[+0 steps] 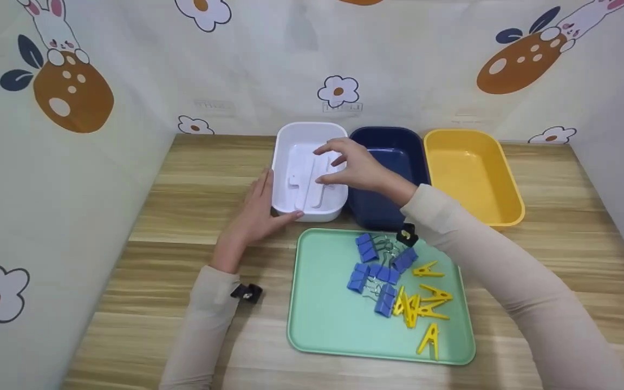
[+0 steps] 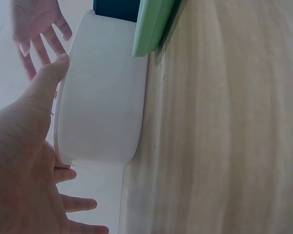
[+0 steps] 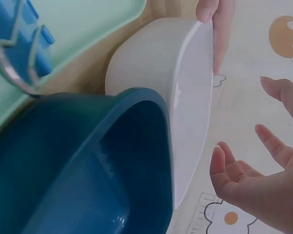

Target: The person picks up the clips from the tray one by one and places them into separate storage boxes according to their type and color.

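My left hand [image 1: 258,214] lies along the left wall of a white bin [image 1: 310,129], its thumb on the front rim and its fingers fairly straight. In the left wrist view the thumb [image 2: 53,73] touches the bin's rim. Above the white bin hovers my right hand [image 1: 358,165], with thumb and fingers spread apart and nothing between them. Several long white pieces [image 1: 305,187] lie inside the bin; their exact kind is hard to make out. In the right wrist view the right hand [image 3: 268,170] is apart from the bin.
A dark blue bin [image 1: 388,211] and a yellow bin [image 1: 469,179] stand to the right of the white one. Nearer me, a green tray [image 1: 328,319] bears several blue binder clips [image 1: 367,248] and several yellow clothespins [image 1: 429,340]. A patterned sheet [image 1: 258,65] hangs behind.
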A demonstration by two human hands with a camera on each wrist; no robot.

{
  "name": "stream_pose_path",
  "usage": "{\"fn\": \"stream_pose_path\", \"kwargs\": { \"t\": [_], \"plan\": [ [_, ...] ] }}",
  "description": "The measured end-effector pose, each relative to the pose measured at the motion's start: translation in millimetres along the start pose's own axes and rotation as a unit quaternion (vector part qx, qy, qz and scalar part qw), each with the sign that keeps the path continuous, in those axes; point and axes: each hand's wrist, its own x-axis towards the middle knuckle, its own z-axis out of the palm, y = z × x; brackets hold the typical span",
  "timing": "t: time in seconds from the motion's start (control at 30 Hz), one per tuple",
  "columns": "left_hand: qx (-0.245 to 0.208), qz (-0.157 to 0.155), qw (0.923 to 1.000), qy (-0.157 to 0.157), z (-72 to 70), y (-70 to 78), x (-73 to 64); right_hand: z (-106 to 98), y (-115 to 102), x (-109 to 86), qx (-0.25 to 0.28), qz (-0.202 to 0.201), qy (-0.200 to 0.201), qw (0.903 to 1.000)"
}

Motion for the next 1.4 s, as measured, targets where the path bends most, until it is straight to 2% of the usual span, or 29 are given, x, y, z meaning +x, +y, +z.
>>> {"fn": "stream_pose_path", "kwargs": {
  "t": [0.47, 0.83, 1.0, 1.4],
  "plan": [
    [-0.005, 0.001, 1.0, 0.0, 0.4, 0.1, 0.3, -5.0, 2.1, -36.6, 0.009, -0.007, 0.022, 0.9997],
    [-0.004, 0.001, 1.0, 0.001, 0.4, 0.5, 0.5, -6.5, 3.6, -62.0, 0.019, -0.001, 0.009, 0.9998],
    [-0.019, 0.016, 0.9997, 0.01, 1.7, -0.7, 0.7, -6.6, 7.5, -74.1, 0.031, -0.011, 0.014, 0.9993],
    [-0.014, 0.015, 0.9997, 0.013, 1.0, -0.7, 0.0, -11.7, 21.9, -104.1, 0.031, 0.009, 0.007, 0.9994]
  ]
}}
